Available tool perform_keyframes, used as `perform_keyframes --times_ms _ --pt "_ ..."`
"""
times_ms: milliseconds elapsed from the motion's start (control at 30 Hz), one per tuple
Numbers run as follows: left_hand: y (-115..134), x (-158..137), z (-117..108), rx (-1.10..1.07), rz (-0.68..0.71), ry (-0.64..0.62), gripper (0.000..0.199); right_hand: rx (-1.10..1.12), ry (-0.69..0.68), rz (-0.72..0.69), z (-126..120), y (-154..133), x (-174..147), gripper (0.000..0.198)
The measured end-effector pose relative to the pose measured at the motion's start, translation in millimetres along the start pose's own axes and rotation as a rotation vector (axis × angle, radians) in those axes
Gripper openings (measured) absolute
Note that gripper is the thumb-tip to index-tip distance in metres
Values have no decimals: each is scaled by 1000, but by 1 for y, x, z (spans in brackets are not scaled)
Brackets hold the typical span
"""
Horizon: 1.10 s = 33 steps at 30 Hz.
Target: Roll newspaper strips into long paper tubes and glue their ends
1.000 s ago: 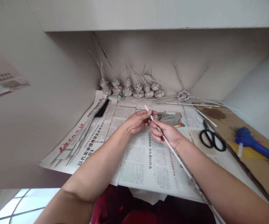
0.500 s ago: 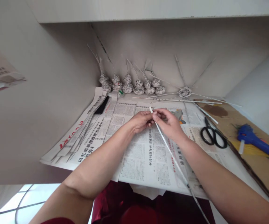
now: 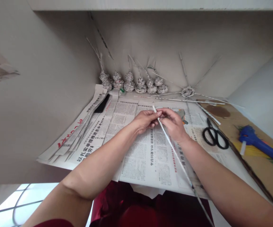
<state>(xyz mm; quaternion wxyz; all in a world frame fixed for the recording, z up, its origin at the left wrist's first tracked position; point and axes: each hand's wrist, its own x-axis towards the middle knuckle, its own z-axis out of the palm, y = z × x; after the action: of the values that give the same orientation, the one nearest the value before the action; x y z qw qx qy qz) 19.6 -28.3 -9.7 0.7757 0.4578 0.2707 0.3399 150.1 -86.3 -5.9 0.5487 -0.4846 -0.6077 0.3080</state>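
A thin rolled newspaper tube [image 3: 174,150] runs slantwise from between my hands down past the table's front edge toward my lap. Near its upper end, my left hand [image 3: 148,121] pinches it, thumb laid across the paper. My right hand [image 3: 173,124] is curled around the same end from the right, its thumb close below the left one; some of its fingertips are hidden. The tube's white tip pokes out just above both hands. Under them lie newspaper sheets [image 3: 136,157] spread over the tabletop.
Several woven paper gourds [image 3: 129,82] stand along the back wall. Right of them lies a round woven piece [image 3: 188,91] with spokes sticking out. Black-handled scissors [image 3: 215,138], cardboard [image 3: 259,170] and a blue glue gun [image 3: 257,143] are at right. A dark phone-like object [image 3: 101,104] sits left, by newspaper strips [image 3: 79,126].
My left thumb has moved forward over the tube, and my right thumb has slipped back lower. The whole view has shifted slightly. Both hands stay at the tube's upper end.
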Motion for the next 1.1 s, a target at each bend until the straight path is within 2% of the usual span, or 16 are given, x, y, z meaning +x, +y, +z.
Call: perform_keyframes --times_ms 300,567,833,967,1100 --pt "-6 -3 15 93 25 125 26 -64 119 57 4 2 1 18" --pt "-11 -5 17 117 -22 133 24 -49 180 114 5 7 4 13" --pt "-8 -7 18 129 -68 102 23 80 229 214 4 8 5 8" --pt "-10 -6 14 142 -60 56 19 265 268 361 4 1 6 12" --pt "-9 -6 13 138 -53 5 18 428 240 476 2 -1 8 18"
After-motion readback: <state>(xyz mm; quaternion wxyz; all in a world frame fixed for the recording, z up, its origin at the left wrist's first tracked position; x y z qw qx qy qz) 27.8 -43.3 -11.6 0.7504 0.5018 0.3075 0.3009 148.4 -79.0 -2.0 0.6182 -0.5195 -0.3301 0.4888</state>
